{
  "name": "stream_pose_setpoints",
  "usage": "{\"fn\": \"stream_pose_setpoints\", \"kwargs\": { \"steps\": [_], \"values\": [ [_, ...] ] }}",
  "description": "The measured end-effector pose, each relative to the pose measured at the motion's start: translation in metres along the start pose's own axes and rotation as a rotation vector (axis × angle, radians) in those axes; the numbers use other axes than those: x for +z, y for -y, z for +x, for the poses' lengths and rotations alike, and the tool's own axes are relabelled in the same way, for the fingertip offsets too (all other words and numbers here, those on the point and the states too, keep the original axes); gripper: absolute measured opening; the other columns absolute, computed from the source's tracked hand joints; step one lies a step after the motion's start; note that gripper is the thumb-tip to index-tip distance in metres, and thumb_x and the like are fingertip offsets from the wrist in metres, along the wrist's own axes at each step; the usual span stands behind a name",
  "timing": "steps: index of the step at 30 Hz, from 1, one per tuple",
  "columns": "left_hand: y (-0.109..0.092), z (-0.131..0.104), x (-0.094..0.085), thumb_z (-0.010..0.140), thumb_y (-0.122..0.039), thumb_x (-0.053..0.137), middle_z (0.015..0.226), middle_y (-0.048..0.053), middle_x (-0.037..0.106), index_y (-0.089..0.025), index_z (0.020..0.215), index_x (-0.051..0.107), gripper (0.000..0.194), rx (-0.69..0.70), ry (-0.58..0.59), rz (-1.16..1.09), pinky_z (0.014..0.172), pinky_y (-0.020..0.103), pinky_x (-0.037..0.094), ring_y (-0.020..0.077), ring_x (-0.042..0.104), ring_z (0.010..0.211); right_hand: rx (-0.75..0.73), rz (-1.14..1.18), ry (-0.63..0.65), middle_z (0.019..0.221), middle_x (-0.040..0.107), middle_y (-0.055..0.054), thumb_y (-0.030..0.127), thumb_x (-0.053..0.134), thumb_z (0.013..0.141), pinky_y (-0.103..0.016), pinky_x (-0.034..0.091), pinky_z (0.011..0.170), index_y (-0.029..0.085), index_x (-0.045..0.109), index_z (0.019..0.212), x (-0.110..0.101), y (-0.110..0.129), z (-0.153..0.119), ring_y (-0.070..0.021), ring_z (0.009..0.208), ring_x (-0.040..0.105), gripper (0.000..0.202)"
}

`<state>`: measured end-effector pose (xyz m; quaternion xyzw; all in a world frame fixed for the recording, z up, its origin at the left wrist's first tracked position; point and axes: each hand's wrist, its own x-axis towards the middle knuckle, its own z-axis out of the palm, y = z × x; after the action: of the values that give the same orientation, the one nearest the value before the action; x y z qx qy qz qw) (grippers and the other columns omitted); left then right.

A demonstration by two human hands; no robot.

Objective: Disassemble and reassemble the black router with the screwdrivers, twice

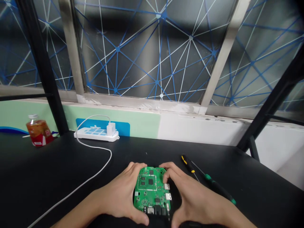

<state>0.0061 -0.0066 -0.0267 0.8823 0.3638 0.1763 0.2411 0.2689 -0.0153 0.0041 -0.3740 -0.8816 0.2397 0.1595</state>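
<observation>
A green circuit board (152, 190) with silver ports along its right and near edges lies between my hands, low in the centre of the head view. My left hand (125, 193) curves round its left side, fingertips at the far left corner and thumb at the near edge. On the other side, my right hand (187, 193) has its fingers curled at the far right corner, and its thumb points down near the front. Both hands grip the board by its sides. Something black shows below the board, mostly hidden.
Right of the hands lie a yellow-black screwdriver (189, 164) and a green-black screwdriver (219, 188). A white power strip (95, 134) with a plugged-in charger (110, 129) stands by the wall. Its white cable (78, 186) crosses the black table (59, 164). A bottle (40, 131) stands far left.
</observation>
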Motion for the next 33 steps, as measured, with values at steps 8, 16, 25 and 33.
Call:
{"fn": "stream_pose_setpoints", "kwargs": {
  "steps": [8, 16, 25, 33],
  "values": [
    [0.001, 0.000, 0.001, 0.058, -0.055, 0.084, 0.132, 0.015, 0.044, -0.018, 0.140, 0.037, 0.102, 0.022, -0.026, -0.018, 0.108, 0.057, 0.035, 0.0376, 0.041, 0.124, -0.024, 0.007, 0.009, 0.140, 0.049, -0.010, 0.040, 0.080, 0.072, -0.039, 0.038, 0.112, 0.022, 0.048, 0.130, -0.010, -0.004, -0.002, -0.0244, 0.130, 0.048, 0.069],
    [0.003, 0.000, 0.001, 0.057, -0.057, 0.085, 0.135, 0.015, 0.040, -0.019, 0.141, 0.036, 0.105, 0.044, -0.042, -0.018, 0.110, 0.058, 0.035, 0.0377, 0.040, 0.127, -0.028, -0.047, -0.032, 0.135, 0.056, -0.007, 0.023, 0.077, 0.069, -0.039, 0.041, 0.110, 0.023, 0.049, 0.133, -0.008, -0.009, 0.000, -0.0235, 0.125, 0.053, 0.070],
    [0.006, -0.004, 0.003, 0.060, -0.064, 0.083, 0.157, 0.019, 0.020, -0.022, 0.155, 0.015, 0.124, -0.052, 0.009, -0.056, 0.115, 0.067, 0.020, 0.0463, 0.015, 0.145, -0.082, -0.102, -0.192, 0.129, 0.059, -0.007, 0.021, 0.071, 0.064, -0.041, 0.046, 0.104, 0.022, 0.049, 0.131, -0.005, -0.007, 0.003, -0.0232, 0.117, 0.058, 0.070],
    [-0.001, -0.004, -0.006, 0.066, -0.052, 0.084, 0.157, 0.018, 0.023, -0.025, 0.155, 0.016, 0.115, 0.011, -0.102, -0.010, 0.115, 0.068, 0.018, 0.0432, 0.017, 0.145, -0.106, -0.070, -0.296, 0.127, 0.061, -0.006, 0.021, 0.069, 0.066, -0.041, 0.053, 0.094, 0.026, 0.046, 0.132, -0.003, -0.012, 0.003, -0.0226, 0.109, 0.061, 0.070]
  ]
}}
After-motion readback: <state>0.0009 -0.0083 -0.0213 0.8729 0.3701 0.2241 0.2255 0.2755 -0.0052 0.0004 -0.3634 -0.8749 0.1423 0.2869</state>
